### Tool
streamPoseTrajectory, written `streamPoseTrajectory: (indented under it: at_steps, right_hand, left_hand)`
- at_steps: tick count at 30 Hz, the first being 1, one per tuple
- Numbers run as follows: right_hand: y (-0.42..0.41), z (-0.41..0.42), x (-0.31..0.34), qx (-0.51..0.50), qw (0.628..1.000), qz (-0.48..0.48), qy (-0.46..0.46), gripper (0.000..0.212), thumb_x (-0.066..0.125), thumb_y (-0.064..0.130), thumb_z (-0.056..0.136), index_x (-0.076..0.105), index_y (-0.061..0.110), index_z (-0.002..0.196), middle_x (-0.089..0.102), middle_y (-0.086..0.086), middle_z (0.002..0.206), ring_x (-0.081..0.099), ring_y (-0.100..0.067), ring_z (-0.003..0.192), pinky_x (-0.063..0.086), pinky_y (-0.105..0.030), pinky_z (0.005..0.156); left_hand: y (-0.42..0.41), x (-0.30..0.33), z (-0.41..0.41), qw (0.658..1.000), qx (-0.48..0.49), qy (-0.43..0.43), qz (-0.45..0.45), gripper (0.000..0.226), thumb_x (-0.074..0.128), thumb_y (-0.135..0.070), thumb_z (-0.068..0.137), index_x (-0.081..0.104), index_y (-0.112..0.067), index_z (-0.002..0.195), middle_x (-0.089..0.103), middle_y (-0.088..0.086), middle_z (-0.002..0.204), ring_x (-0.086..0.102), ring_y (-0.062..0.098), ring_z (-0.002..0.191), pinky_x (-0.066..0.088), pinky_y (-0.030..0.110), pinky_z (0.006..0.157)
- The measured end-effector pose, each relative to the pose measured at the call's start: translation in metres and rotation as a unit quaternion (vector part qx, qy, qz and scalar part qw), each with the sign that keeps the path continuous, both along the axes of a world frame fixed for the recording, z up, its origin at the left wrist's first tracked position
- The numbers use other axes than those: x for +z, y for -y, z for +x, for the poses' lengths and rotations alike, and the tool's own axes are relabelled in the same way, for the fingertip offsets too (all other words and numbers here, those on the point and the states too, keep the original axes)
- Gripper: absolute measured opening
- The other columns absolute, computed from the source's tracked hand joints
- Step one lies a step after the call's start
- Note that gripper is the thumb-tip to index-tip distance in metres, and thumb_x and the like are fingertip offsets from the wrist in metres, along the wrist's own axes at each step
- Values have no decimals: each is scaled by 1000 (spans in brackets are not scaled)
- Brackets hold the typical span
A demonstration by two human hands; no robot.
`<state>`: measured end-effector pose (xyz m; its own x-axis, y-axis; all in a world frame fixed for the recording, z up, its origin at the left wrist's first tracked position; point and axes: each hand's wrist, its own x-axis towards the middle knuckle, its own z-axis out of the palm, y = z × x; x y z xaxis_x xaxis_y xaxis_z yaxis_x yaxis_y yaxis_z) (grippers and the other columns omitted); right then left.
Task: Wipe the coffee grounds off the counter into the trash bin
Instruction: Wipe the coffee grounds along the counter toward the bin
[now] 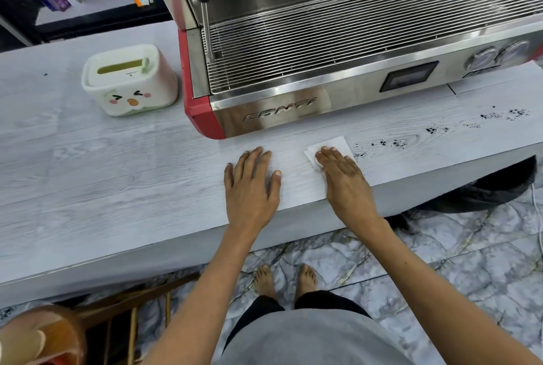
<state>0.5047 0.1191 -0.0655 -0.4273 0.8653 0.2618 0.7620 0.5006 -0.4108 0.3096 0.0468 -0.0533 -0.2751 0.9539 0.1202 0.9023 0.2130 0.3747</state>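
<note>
pale woodgrain counter point(117, 188) | left hand point(249, 188) flat, released | right hand point(346, 182) flat, pressing white tissue point(332, 145)

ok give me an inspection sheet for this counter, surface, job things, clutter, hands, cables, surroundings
surface: pale wood-grain counter; coffee grounds scattered in a dark trail along its right part, none seen on the left.
job's things: white paper wipe flat on the counter, just left of the nearest grounds; black-bagged trash bin under the counter's right end.
clutter: white tissue box with a cartoon face, left of the espresso machine.
hands: left hand flat on the bare counter, fingers straight; right hand flat, fingers pressing on the wipe.
cables: white cable by the bin at the right edge.
surroundings: marble-patterned floor; wooden stool lower left.
</note>
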Motion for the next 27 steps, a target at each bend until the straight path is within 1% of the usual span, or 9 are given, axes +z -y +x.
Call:
streamPoseTrajectory:
  at_steps: [3, 7, 9, 12, 14, 16, 20, 24, 27]
  right_hand:
    - [-5, 6, 0, -8, 1000, -4, -9, 38, 51, -1, 93, 56, 5, 130, 54, -13, 138, 47, -24, 132, 36, -44, 111]
    - [-5, 5, 5, -29, 999, -16, -37, 36, 51, -5, 92, 59, 3, 126, 57, -15, 134, 51, -27, 128, 34, -40, 110]
    - [-3, 5, 11, -39, 997, -25, -60, 34, 44, 2, 95, 60, 1, 125, 59, -18, 131, 53, -30, 125, 35, -39, 108]
    - [-1, 9, 20, -32, 993, -39, -110, 46, 30, 22, 97, 61, 1, 124, 60, -17, 129, 55, -29, 124, 41, -43, 107]
    - [2, 7, 24, -7, 992, -30, -122, 40, 34, 16, 97, 61, 3, 124, 60, -16, 130, 53, -27, 125, 43, -42, 106]
    - [7, 0, 24, 26, 994, -18, -106, 38, 35, 10, 97, 59, 6, 127, 59, -12, 133, 49, -25, 130, 39, -40, 109]
    - [18, -19, 17, 78, 996, 3, -41, 40, 34, 13, 97, 57, 6, 129, 57, -9, 135, 44, -25, 134, 35, -41, 112]
    - [22, -32, 11, 52, 998, 16, 8, 41, 38, 21, 97, 55, 6, 131, 53, -12, 140, 44, -25, 134, 36, -42, 111]
    - [21, -39, 12, 27, 999, 15, 25, 43, 37, 21, 95, 57, 4, 129, 54, -13, 137, 48, -26, 131, 38, -42, 109]
  left_hand:
    - [1, -1, 0, 1000, -3, -3, 0, 50, 36, -46, 102, 42, -25, 147, 35, -7, 158, 24, 15, 148, 13, 48, 122]
    - [2, -1, 0, 1000, 0, 1, 2, 50, 35, -46, 102, 43, -26, 147, 35, -8, 158, 24, 15, 148, 13, 48, 122]
    - [2, -1, 0, 1000, 2, 3, 6, 49, 36, -46, 102, 44, -26, 146, 36, -8, 158, 25, 15, 148, 14, 48, 122]
    - [1, -1, 0, 1000, 4, 6, 11, 49, 37, -45, 101, 45, -25, 146, 37, -8, 157, 26, 14, 148, 13, 47, 123]
    - [1, 0, 0, 1000, 4, 9, 11, 49, 38, -45, 101, 45, -25, 145, 37, -8, 157, 26, 14, 148, 13, 47, 123]
    - [1, 1, 0, 1000, -3, 12, 4, 50, 36, -46, 101, 45, -26, 146, 36, -8, 158, 24, 15, 148, 12, 47, 123]
    - [2, 2, -2, 1000, -14, 6, -11, 53, 30, -49, 101, 43, -26, 147, 33, -7, 160, 22, 16, 150, 9, 47, 123]
    - [2, 4, -3, 1000, -17, 10, -6, 56, 26, -51, 100, 43, -26, 147, 34, -6, 160, 23, 16, 150, 10, 48, 123]
    - [2, 5, -3, 1000, -19, 17, -14, 59, 22, -52, 98, 41, -26, 148, 32, -7, 160, 20, 16, 150, 8, 48, 123]
